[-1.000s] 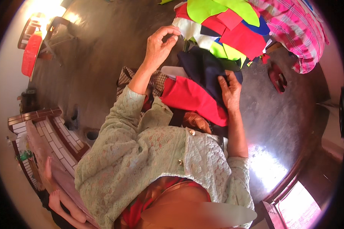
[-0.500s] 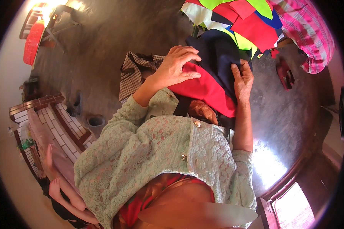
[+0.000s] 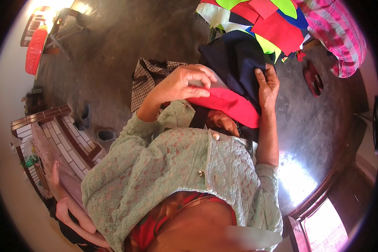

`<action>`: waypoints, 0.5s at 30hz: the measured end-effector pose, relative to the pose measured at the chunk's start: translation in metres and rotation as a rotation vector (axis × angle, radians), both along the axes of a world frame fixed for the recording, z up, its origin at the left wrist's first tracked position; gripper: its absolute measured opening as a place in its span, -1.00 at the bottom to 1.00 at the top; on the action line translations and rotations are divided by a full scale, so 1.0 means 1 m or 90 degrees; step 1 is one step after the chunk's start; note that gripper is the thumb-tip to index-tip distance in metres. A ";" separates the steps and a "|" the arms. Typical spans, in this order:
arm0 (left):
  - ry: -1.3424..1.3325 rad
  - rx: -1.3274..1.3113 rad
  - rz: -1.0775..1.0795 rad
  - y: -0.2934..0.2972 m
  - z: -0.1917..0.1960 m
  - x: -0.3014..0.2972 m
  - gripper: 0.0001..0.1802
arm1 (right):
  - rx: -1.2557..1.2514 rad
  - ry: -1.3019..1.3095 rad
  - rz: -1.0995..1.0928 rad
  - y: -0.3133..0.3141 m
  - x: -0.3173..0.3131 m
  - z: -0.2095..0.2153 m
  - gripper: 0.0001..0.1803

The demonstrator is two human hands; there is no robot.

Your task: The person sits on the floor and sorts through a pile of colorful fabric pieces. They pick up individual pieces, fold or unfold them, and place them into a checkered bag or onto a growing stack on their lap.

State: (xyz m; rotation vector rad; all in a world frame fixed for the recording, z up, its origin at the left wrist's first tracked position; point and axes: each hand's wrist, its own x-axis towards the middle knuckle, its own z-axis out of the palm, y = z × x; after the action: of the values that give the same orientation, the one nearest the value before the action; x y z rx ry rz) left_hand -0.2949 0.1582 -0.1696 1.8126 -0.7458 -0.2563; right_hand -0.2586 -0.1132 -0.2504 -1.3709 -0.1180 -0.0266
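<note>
A dark navy cloth (image 3: 235, 59) and a bright red cloth (image 3: 227, 103) lie together over my lap, the red one nearer my body. My right hand (image 3: 267, 87) grips the right edge of the navy cloth, thumb on top and fingers behind. My left hand (image 3: 180, 84) hovers at the left end of the red cloth, fingers curved and thumb apart from them. No held thing shows in it. A checked brown-and-white cloth (image 3: 143, 86) hangs beyond my left wrist.
A pile of coloured fabric pieces (image 3: 277, 29) sits at the far right, beside a person in a pink plaid garment (image 3: 336, 33). A dark red shoe (image 3: 313, 80) lies on the floor. Another person's bare feet (image 3: 61, 208) rest on a tiled ledge (image 3: 67, 138) at left.
My left hand has moved left and slightly down, and its fingers have curled in more. The navy cloth has shifted slightly left. My right hand stays at the cloth's edge.
</note>
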 end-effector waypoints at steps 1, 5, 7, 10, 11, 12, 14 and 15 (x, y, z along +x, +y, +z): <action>-0.027 0.030 -0.037 0.001 0.000 -0.001 -0.83 | 0.005 0.006 -0.003 -0.001 0.001 0.001 -0.85; 0.035 0.101 -0.140 -0.002 -0.003 -0.023 -0.90 | 0.032 0.019 0.000 -0.004 0.002 0.000 -0.86; 0.008 0.109 -0.160 -0.007 -0.014 -0.031 -0.85 | 0.066 0.023 0.002 -0.005 0.003 0.000 -0.88; -0.021 0.094 -0.150 -0.006 -0.026 -0.033 -0.85 | 0.064 0.014 -0.015 -0.006 0.005 -0.004 -0.89; -0.017 0.083 -0.143 -0.006 -0.026 -0.033 -0.86 | 0.058 0.018 -0.025 -0.005 0.004 -0.002 -0.90; 0.052 0.060 -0.099 -0.004 -0.024 -0.032 -0.87 | 0.056 0.020 -0.026 -0.005 0.003 -0.002 -0.90; 0.189 0.014 -0.013 -0.001 -0.017 -0.031 -0.89 | 0.052 0.021 -0.029 -0.006 0.003 -0.002 -0.90; 0.172 -0.046 0.058 0.000 -0.022 -0.030 -0.85 | 0.053 0.016 -0.026 -0.005 0.004 -0.001 -0.90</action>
State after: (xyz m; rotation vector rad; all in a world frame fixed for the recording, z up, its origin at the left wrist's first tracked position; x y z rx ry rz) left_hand -0.3246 0.1579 -0.1917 1.6963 -0.4753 -0.4005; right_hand -0.2544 -0.1183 -0.2515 -1.2900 -0.0672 -0.0488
